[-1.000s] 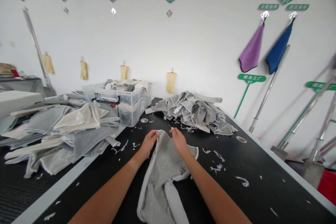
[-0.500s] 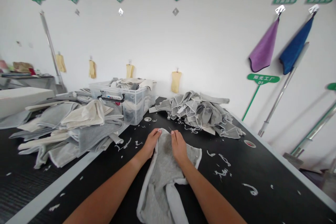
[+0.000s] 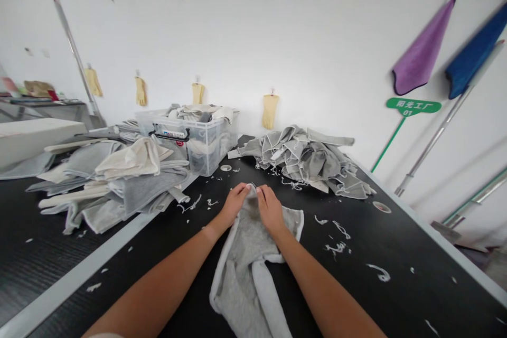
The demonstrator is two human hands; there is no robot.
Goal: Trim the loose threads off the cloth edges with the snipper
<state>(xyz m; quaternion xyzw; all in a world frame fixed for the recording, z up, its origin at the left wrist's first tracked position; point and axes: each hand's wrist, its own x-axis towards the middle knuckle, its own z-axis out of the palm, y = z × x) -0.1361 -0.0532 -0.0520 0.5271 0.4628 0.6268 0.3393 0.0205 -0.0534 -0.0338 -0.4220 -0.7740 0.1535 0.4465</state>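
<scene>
Both hands pinch the grey cloth point(image 3: 247, 237) at its upper corner, the left hand point(image 3: 235, 204) with thumb and fingers closed on the white-bound tip, the right hand point(image 3: 270, 209) closed just beside it; a thin dark sliver, perhaps a small tool, shows at the right fingertips, too small to name. The cloth lies across the middle of the black worktop point(image 3: 400, 243), its lower part running out of view toward the near edge. For fine handling of this edge, the left pinch would do best close to the spot being worked, the binding drawn taut and flat, with the right fingertips making short movements clear of the left thumb. The cloth looks soft and slightly napped, limp enough to fold, its binding thicker and smoother. Curled white thread scraps point(image 3: 336, 248) lie toward the worktop's right edge; a crumpled pile of grey cloths point(image 3: 304, 161) with pale hems sits by its far edge, right of a clear, rigid plastic bin point(image 3: 204, 150) at the far left corner.
</scene>
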